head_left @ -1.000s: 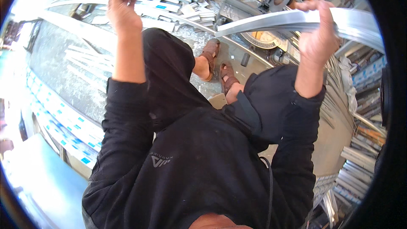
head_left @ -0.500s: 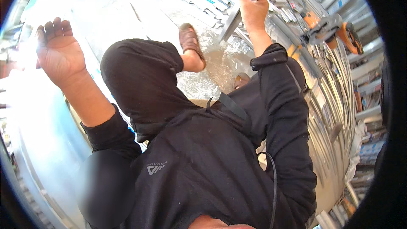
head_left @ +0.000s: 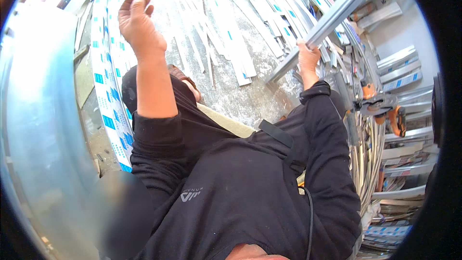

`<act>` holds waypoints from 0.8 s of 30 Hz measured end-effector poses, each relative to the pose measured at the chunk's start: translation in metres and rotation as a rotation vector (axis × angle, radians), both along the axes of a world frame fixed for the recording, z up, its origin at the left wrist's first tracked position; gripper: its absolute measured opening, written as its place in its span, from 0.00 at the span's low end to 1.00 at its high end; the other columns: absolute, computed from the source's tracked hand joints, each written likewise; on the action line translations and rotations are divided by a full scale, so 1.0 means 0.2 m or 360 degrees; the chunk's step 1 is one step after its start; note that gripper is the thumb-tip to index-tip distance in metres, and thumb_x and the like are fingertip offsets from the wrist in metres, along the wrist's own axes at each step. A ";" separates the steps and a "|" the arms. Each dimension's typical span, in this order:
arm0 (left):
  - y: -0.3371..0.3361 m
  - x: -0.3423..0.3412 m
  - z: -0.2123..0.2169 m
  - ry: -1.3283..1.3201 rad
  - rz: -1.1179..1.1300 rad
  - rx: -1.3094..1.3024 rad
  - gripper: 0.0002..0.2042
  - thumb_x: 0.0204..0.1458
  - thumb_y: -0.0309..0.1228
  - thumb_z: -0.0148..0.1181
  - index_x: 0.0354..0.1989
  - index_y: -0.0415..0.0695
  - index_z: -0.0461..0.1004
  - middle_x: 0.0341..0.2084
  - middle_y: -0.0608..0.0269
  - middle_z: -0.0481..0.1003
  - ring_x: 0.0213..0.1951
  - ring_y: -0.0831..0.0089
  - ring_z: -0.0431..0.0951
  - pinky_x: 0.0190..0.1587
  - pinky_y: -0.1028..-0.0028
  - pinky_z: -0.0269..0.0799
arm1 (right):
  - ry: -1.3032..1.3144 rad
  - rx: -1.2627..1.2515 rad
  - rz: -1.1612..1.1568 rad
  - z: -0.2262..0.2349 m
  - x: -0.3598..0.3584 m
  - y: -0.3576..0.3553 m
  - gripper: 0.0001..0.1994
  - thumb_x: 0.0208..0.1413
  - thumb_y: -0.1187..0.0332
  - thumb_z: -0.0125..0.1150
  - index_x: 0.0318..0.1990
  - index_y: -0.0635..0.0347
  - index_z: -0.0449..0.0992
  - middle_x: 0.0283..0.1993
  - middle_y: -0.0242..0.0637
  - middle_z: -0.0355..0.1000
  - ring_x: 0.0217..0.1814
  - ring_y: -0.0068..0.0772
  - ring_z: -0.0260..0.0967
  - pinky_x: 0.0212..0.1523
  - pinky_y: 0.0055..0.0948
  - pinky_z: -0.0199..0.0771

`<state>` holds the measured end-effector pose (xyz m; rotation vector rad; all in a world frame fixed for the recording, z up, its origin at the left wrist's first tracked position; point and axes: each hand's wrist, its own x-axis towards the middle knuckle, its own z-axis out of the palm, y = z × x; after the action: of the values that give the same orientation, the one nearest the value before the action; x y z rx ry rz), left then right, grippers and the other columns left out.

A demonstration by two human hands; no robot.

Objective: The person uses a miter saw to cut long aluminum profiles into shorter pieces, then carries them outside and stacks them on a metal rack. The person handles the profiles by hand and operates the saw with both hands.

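My right hand [head_left: 308, 57] grips a long grey metal profile bar [head_left: 332, 19] that runs up and to the right, over strips lying on the floor. My left hand [head_left: 138, 23] is raised in the air with its fingers loosely curled and nothing in it. It hangs above a band of white strips with blue labels [head_left: 109, 86]. My black sweater and trousers fill the lower middle of the picture. One sandalled foot [head_left: 185, 81] shows below the left forearm.
Several long white and metal strips [head_left: 231, 33] lie scattered on the grey concrete floor. A large shiny metal sheet [head_left: 38, 130] stands at the left. An orange and black power tool [head_left: 385, 108] rests on stacked profiles [head_left: 399, 159] at the right.
The view has swung round. My right hand still holds the bar, now lower and more to the right. My left hand rose from the far left toward the upper middle.
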<state>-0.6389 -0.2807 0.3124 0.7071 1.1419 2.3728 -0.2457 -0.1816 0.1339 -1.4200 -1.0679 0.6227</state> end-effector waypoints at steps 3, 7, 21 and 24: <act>0.12 -0.20 -0.16 -0.0148 0.0066 -0.0060 0.16 0.56 0.24 0.62 0.53 0.43 0.68 0.43 0.61 0.74 0.48 0.70 0.76 0.52 0.70 0.71 | -0.0073 0.0149 -0.0022 0.24 -0.09 0.14 0.06 0.50 0.71 0.67 0.30 0.65 0.81 0.28 0.31 0.77 0.31 0.23 0.72 0.37 0.26 0.71; 0.47 -0.20 -0.52 -0.0224 0.0120 -0.0453 0.22 0.54 0.23 0.61 0.57 0.37 0.63 0.53 0.52 0.68 0.57 0.60 0.70 0.60 0.66 0.67 | -0.0086 0.0312 0.0138 0.53 -0.26 0.34 0.04 0.54 0.73 0.65 0.31 0.65 0.82 0.29 0.32 0.79 0.31 0.22 0.75 0.38 0.26 0.73; 0.53 0.18 -2.24 0.1261 -0.0276 -0.2405 0.32 0.48 0.32 0.67 0.63 0.42 0.65 0.54 0.47 0.71 0.59 0.49 0.71 0.61 0.55 0.66 | 0.0154 0.0068 0.0641 0.46 -0.27 0.84 0.02 0.58 0.78 0.62 0.37 0.66 0.77 0.35 0.38 0.75 0.39 0.33 0.74 0.49 0.35 0.75; 0.57 0.18 -2.36 0.1007 -0.0361 -0.2426 0.25 0.51 0.29 0.61 0.60 0.42 0.69 0.50 0.46 0.74 0.54 0.49 0.74 0.57 0.56 0.70 | 0.0124 -0.0037 0.0732 0.45 -0.24 0.87 0.02 0.59 0.77 0.61 0.38 0.65 0.75 0.36 0.38 0.74 0.40 0.33 0.74 0.50 0.36 0.74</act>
<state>-0.6020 -0.1665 -0.1602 0.8356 2.3705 0.5452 -0.2927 -0.0069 0.2229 -1.1617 -1.3393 1.0133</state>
